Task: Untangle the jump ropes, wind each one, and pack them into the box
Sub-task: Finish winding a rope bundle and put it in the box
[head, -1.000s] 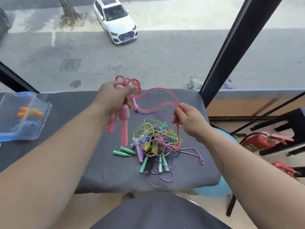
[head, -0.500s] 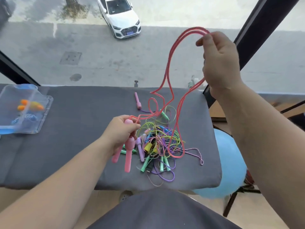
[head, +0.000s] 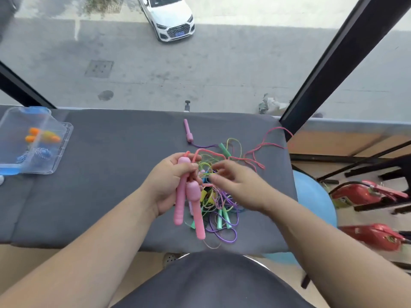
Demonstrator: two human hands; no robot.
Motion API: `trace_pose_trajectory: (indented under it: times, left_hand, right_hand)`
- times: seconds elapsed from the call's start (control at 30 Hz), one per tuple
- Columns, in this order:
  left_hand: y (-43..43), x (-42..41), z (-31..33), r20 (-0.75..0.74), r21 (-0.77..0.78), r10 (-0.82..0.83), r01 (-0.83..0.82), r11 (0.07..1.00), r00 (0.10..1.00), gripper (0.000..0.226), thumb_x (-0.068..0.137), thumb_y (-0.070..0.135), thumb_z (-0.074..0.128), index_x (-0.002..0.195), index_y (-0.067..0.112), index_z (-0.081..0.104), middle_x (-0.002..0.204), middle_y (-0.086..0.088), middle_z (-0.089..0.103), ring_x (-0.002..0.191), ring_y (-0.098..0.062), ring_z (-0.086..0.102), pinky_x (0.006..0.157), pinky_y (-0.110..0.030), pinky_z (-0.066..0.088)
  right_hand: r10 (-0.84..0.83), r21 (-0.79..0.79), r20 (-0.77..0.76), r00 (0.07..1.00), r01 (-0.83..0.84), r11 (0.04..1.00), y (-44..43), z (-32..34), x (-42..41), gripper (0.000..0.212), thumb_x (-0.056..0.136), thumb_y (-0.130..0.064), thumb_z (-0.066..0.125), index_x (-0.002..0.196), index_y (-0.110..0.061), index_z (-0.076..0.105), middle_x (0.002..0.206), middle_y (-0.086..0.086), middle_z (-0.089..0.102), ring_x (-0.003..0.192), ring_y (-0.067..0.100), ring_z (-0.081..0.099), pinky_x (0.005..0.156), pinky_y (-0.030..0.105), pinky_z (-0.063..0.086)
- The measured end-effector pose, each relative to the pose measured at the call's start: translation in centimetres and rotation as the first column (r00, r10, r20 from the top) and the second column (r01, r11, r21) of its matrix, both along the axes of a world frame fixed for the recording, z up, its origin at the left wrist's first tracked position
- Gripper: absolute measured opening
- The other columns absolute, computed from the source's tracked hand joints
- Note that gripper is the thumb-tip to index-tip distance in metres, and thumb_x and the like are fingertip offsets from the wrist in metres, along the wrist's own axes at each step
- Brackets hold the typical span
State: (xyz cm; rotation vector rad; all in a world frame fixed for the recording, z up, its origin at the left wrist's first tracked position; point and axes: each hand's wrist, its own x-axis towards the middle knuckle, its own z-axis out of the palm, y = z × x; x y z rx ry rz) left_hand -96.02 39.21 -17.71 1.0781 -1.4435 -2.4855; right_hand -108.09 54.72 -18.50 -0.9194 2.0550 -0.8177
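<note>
— What's just changed?

— The right hand [head: 235, 183] held the pink cord [head: 262, 150] looped high in the upper right half a second ago. It has let go and dropped to mid-frame, fingers loosely spread over the tangle [head: 219, 203], pinching nothing I can make out. The cord now lies slack toward the right edge of the bench [head: 100, 185].

— And the left hand [head: 166, 185]?

— Still wrapped round both pink handles [head: 193, 201], centre frame. That rope looks mostly freed, so winding likely comes next. The box [head: 64, 138] waits at the left edge.

Pink handles [head: 196, 210] and red cord [head: 253, 160] stand against a green-yellow-purple tangle [head: 220, 203] on grey cloth [head: 111, 174].
</note>
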Motion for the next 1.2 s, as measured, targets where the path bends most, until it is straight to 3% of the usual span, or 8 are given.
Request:
trace_pose_trajectory:
  times: [0.2, 0.3, 0.43, 0.6, 0.7, 0.8, 0.97, 1.2]
  left_hand:
    - [1.7, -2.1, 0.9, -0.017, 0.013, 0.018, -0.018, 1.000, 1.000, 0.012, 0.100, 0.000, 0.051, 0.105, 0.007, 0.059, 0.071, -0.009, 0.057, 0.061, -0.020, 0.057, 0.059, -0.031, 0.053]
    - [2.3, -2.2, 0.6, 0.061, -0.163, -0.063, 0.073, 0.984, 0.996, 0.006, 0.104, 0.011, 0.052, 0.106, 0.011, 0.058, 0.083, -0.005, 0.065, 0.066, -0.016, 0.061, 0.055, -0.028, 0.053]
    - [3.4, -1.6, 0.2, 0.089, -0.266, -0.203, 0.220, 0.938, 0.975, 0.020, 0.104, 0.028, 0.055, 0.115, 0.012, 0.056, 0.088, 0.000, 0.068, 0.073, -0.012, 0.063, 0.067, -0.028, 0.054]
    - [4.2, -1.2, 0.1, 0.041, -0.201, -0.152, 0.157, 0.967, 0.988, 0.050, 0.082, 0.013, 0.081, 0.121, 0.018, 0.051, 0.089, 0.004, 0.070, 0.076, -0.012, 0.069, 0.061, -0.028, 0.056]
    - [4.2, -0.8, 0.0, 0.003, -0.213, -0.149, 0.146, 0.966, 0.989, 0.047, 0.082, 0.007, 0.079, 0.119, 0.016, 0.052, 0.081, 0.011, 0.070, 0.073, -0.008, 0.068, 0.062, -0.021, 0.053]
    - [4.2, -0.4, 0.1, -0.022, -0.231, -0.170, 0.160, 0.960, 0.985, 0.041, 0.086, 0.008, 0.077, 0.118, 0.016, 0.053, 0.081, 0.011, 0.068, 0.073, -0.008, 0.066, 0.063, -0.021, 0.053]
    - [3.7, 0.5, 0.4, 0.022, -0.352, -0.288, 0.277, 0.894, 0.957, 0.049, 0.066, 0.005, 0.075, 0.112, 0.011, 0.058, 0.085, 0.000, 0.065, 0.073, -0.018, 0.060, 0.066, -0.032, 0.055]
    - [3.0, 1.1, 1.5, 0.087, -0.472, -0.398, 0.389, 0.791, 0.913, 0.041, 0.065, -0.001, 0.069, 0.099, 0.020, 0.059, 0.082, -0.002, 0.060, 0.065, -0.018, 0.050, 0.054, -0.031, 0.046]
  right_hand:
    - [0.032, -0.100, 0.138, 0.990, -0.018, 0.995, 0.9, -1.7, 4.1, 0.016, 0.094, -0.030, 0.063, 0.083, -0.019, 0.063, 0.074, 0.004, 0.069, 0.065, 0.022, 0.064, 0.069, 0.045, 0.055]
    - [-0.101, -0.179, 0.261, 0.960, 0.151, 0.972, 1.0, -1.0, 3.9, 0.014, 0.100, -0.021, 0.057, 0.091, -0.028, 0.064, 0.069, 0.004, 0.069, 0.060, 0.019, 0.066, 0.064, 0.043, 0.057]
    - [-0.160, -0.182, 0.345, 0.925, 0.233, 0.955, 0.9, 0.0, 3.0, 0.018, 0.103, -0.025, 0.052, 0.102, -0.012, 0.065, 0.068, -0.005, 0.066, 0.059, 0.015, 0.065, 0.060, 0.036, 0.057]
    - [-0.049, -0.091, 0.110, 0.993, 0.059, 0.994, 1.0, 0.4, 3.3, 0.014, 0.094, -0.024, 0.048, 0.090, -0.020, 0.061, 0.077, -0.001, 0.071, 0.071, 0.022, 0.067, 0.071, 0.047, 0.056]
    - [-0.007, -0.068, 0.080, 0.997, 0.012, 0.998, 1.1, 1.1, 3.5, 0.028, 0.083, -0.043, 0.042, 0.088, -0.023, 0.060, 0.079, -0.002, 0.072, 0.077, 0.021, 0.067, 0.073, 0.045, 0.055]
    - [0.018, -0.104, 0.041, 0.999, -0.014, 0.995, 1.5, 1.3, 3.5, 0.016, 0.086, -0.030, 0.050, 0.089, -0.021, 0.062, 0.079, -0.004, 0.070, 0.075, 0.018, 0.066, 0.072, 0.044, 0.054]
    - [-0.143, -0.220, -0.021, 0.990, 0.135, 0.966, 2.7, 1.6, 4.3, 0.012, 0.074, -0.008, 0.071, 0.073, -0.020, 0.071, 0.064, -0.008, 0.069, 0.063, 0.012, 0.067, 0.065, 0.035, 0.056]
    - [-0.255, -0.282, -0.229, 0.939, 0.186, 0.941, 2.7, 1.7, 3.8, 0.033, 0.061, -0.020, 0.082, 0.069, -0.027, 0.051, 0.059, -0.011, 0.051, 0.058, 0.008, 0.046, 0.055, 0.023, 0.037]
